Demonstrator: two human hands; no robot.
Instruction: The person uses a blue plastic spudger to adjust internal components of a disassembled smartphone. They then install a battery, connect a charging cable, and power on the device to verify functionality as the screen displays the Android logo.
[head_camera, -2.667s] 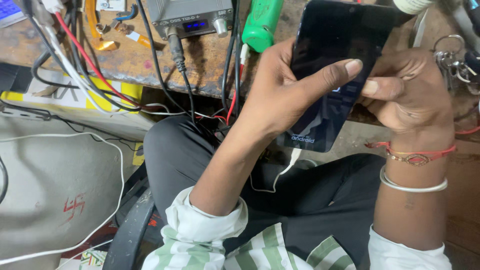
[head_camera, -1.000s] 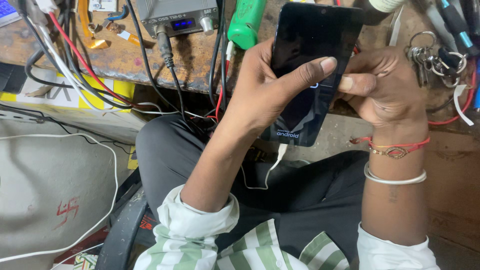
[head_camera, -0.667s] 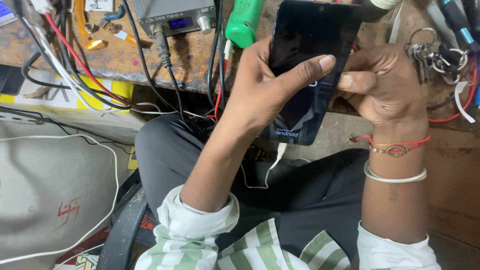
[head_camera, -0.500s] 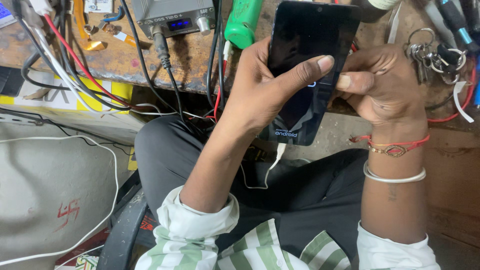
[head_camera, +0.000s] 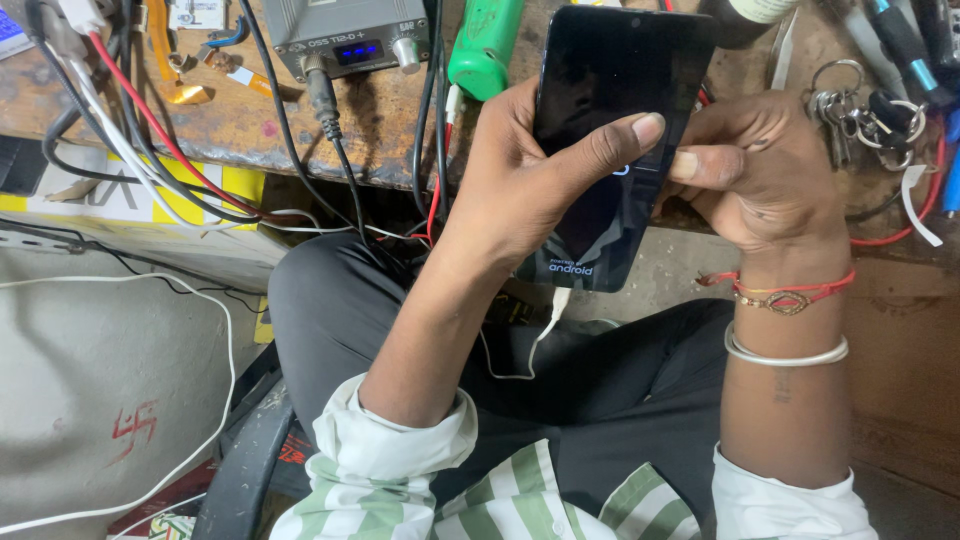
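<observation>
Nothing has moved: both hands (head_camera: 640, 180) still grip the dark phone (head_camera: 615, 110).

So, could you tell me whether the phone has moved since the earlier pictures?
No, not noticeably: the phone still sits just right of the green bottle at the bench edge; only the view shifted.

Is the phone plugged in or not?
Plugged in: a white cable goes into the bottom of the phone, held by the left hand and right hand.
</observation>
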